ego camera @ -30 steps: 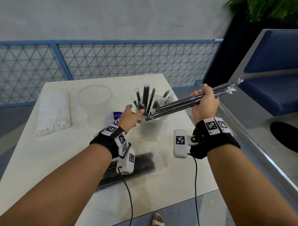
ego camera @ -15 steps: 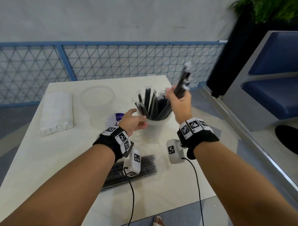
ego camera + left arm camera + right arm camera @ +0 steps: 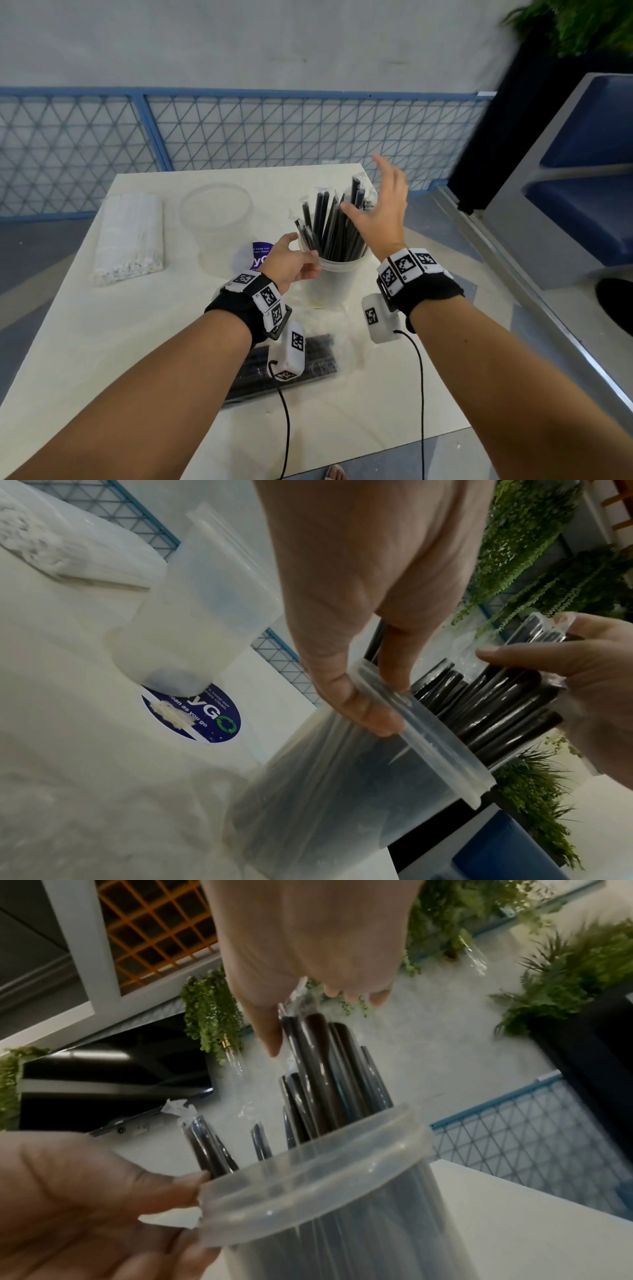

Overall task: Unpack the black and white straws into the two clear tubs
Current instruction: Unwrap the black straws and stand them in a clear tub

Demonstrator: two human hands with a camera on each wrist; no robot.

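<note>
The left hand [image 3: 289, 262] is pinching the tub [image 3: 334, 277] rim, steadying it, while the right hand [image 3: 380, 209], fingers spread, is leaving black straws [image 3: 334, 226] standing inside; white straws [image 3: 132, 236] are waiting near 1 empty tub [image 3: 215, 219].

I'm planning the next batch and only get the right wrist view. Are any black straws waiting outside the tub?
Observer: Yes. A pack of black straws lies flat on the table, on the person's side of the filled tub.
Operator: Where is the other tub?
Observer: The second clear tub stands to the left of the filled one, with no straws in it.
Operator: And the white ones?
Observer: The white straws lie in a bundle further left, with neither hand touching them.
</note>
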